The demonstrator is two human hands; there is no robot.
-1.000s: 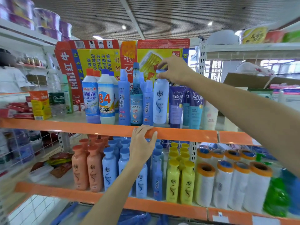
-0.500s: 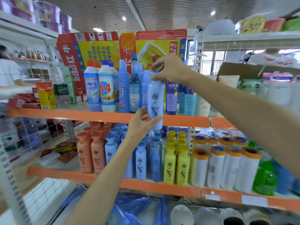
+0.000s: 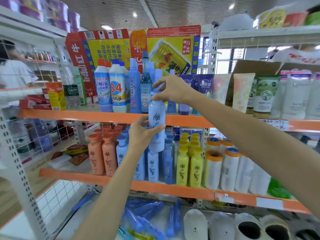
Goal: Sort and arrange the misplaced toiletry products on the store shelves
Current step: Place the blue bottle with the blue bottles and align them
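**Pale blue bottle lowered off the upper shelf**

Since a second ago, the pale blue shampoo bottle [image 3: 156,125] has come down from the upper orange shelf [image 3: 72,113] and now hangs in front of its edge, upright. A right hand [image 3: 170,90] pinches its cap; a left hand [image 3: 142,134] wraps the body. Matching blue bottles [image 3: 153,166] stand on the lower shelf [image 3: 86,175], between orange and yellow ones. Judging by this, the bottle is retrieved but not yet placed there.

Both hands hold the light blue bottle [image 3: 156,125] upright, in front of the orange shelf [image 3: 72,114] edge: right hand [image 3: 170,90] on top (pinching the cap), left hand [image 3: 143,134] around its middle.
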